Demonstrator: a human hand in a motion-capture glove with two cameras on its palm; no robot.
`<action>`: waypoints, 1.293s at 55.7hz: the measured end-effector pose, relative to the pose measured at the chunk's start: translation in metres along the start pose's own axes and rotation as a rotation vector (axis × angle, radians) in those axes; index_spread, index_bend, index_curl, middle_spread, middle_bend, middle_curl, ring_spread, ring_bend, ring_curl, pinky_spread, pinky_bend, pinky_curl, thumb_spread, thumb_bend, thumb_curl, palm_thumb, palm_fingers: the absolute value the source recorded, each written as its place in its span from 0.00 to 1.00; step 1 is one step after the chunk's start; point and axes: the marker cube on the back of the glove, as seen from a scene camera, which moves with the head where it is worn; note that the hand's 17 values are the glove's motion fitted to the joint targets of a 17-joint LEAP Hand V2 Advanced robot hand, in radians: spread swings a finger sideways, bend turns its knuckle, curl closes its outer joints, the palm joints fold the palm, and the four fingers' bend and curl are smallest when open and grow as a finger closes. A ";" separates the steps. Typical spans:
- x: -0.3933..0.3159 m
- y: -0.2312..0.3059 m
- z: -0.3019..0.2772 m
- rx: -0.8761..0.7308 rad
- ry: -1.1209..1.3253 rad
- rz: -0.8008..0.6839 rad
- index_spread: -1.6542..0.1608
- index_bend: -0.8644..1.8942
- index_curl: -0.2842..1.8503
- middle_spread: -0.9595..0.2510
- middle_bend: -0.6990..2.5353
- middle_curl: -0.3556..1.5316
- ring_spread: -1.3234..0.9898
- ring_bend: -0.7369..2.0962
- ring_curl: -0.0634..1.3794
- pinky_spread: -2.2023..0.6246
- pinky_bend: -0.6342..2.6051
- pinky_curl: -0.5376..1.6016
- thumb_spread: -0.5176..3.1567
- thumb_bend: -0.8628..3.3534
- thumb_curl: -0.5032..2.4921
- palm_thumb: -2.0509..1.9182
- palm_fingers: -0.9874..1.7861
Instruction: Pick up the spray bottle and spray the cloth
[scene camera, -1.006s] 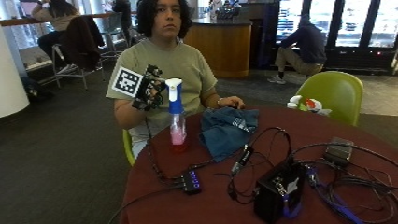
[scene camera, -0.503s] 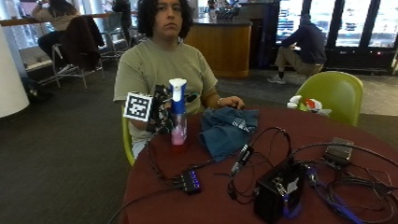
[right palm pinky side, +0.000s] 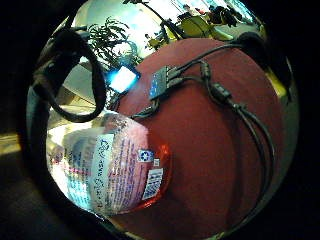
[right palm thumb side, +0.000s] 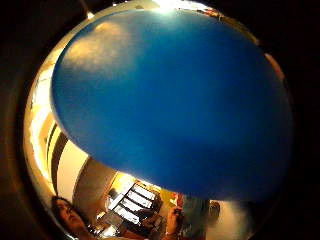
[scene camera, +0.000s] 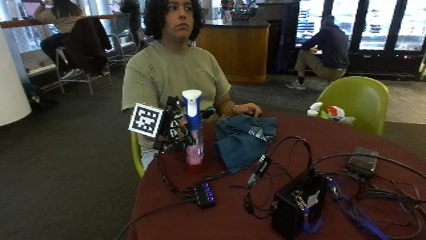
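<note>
A café or public lounge area, not a home. A round table (scene camera: 373, 150) with a dark red top stands in the foreground, with lime green moulded chairs (scene camera: 356, 100) pulled up to it. Behind, a curved wooden service counter (scene camera: 239, 50) stands on a dark floor. Along the back wall runs a row of tall glass-fronted doors or refrigerated cases (scene camera: 373, 30). At the far left, a high counter (scene camera: 40, 22) by bright windows has metal-framed chairs (scene camera: 80, 55), one with a dark jacket draped over it. Other people sit in the background. A potted plant (right palm pinky side: 112, 37) shows in one palm view.
</note>
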 end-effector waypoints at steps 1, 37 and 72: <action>0.000 -0.002 0.001 0.002 0.004 -0.003 0.84 0.36 0.23 0.85 0.30 0.38 0.55 0.46 0.29 0.81 0.29 0.41 0.38 0.20 0.31 0.72 0.58; -0.097 -0.023 -0.080 -0.076 -0.382 -0.113 0.77 0.38 0.30 0.66 0.36 0.44 0.49 0.45 0.33 0.73 0.30 0.43 0.30 0.20 0.35 0.79 0.81; -0.184 0.033 0.035 -1.570 0.652 -0.178 0.75 0.41 0.37 0.62 0.39 0.47 0.48 0.47 0.37 0.68 0.32 0.45 0.21 0.20 0.40 0.77 0.84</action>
